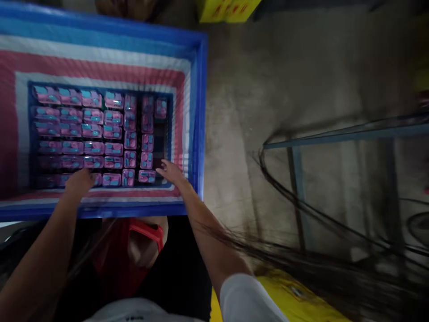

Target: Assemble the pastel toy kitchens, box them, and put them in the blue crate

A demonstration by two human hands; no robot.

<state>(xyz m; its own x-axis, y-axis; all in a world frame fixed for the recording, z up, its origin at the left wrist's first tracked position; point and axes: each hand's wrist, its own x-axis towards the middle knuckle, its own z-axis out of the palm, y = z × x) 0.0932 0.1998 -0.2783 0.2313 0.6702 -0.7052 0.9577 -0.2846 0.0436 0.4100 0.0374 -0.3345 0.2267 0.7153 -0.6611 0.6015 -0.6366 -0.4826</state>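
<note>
Rows of small clear packs [111, 180] with pink and blue pieces inside lie at the bottom of a big blue crate [200, 112]. A striped red, white and blue sheet [100, 62] lines its walls. My left hand [79, 181] rests over the near row on the left; its fingers point down and are mostly hidden, so I cannot tell what they hold. At the crate's right end, my right hand [170, 171] reaches in with fingers apart and nothing between them. Its fingertips are close to the pack [146, 176] at the near end of the right-hand column.
Under the crate's near edge is a red plastic stool or holder [147, 232]. A yellow box [228, 10] stands on the concrete floor [231, 89] beyond. To the right are a blue metal frame [335, 136] and dark cables [281, 190]; a yellow bag [291, 297] lies nearby.
</note>
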